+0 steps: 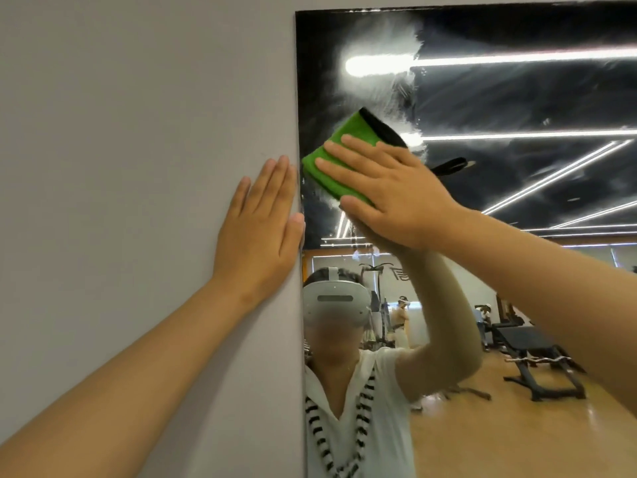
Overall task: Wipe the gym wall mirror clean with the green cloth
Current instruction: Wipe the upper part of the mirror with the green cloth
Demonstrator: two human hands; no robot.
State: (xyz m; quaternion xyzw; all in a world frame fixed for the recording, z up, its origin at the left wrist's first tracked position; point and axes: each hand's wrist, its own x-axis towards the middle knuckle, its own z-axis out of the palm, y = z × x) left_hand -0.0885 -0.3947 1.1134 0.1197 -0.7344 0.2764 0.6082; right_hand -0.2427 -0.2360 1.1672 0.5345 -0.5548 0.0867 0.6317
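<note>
The grey wall (pixel 120 132) meets the mirror (pixel 517 98) along its left edge, and hazy white smears cover the glass near its top left corner. The left hand (pixel 262 222) lies flat on the wall just beside that edge, fingers straight and together, pointing up. The right hand (pixel 389 188) presses the folded green cloth (pixel 331 157) against the glass with straight fingers. The cloth sits tilted, one corner towards the mirror's left edge and its black-trimmed side up and right; the hand hides its long axis.

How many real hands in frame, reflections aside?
2. Left hand flat on the wall beside the mirror; right hand presses the cloth onto it.
</note>
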